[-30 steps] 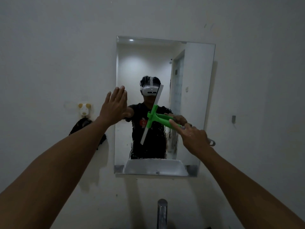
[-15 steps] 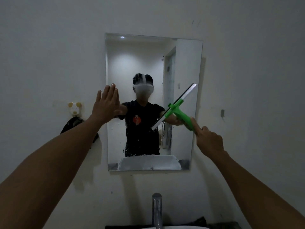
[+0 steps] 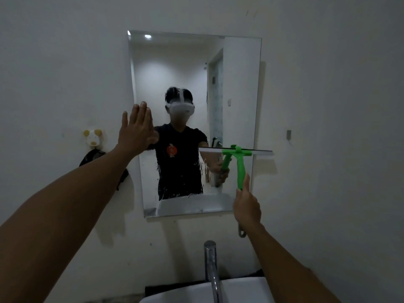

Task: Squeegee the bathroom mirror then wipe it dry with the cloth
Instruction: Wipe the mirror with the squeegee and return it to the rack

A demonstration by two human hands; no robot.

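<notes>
Right hand [image 3: 247, 206] clenched on green squeegee [image 3: 239, 159] handle, blade level across lower right of mirror [image 3: 192, 68]. Left hand [image 3: 136, 130] flat, fingers spread, at mirror's left edge, mid-frame. Droplets on lower glass.

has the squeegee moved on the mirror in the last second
Yes. The squeegee has swung from steeply tilted near the mirror's middle to level at its right edge, its blade overhanging the edge, held by the right hand.

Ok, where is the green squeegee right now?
In the head view the green squeegee is at the mirror's lower right, blade level and overhanging the right edge, handle pointing down into the right hand, above the faucet.
</notes>
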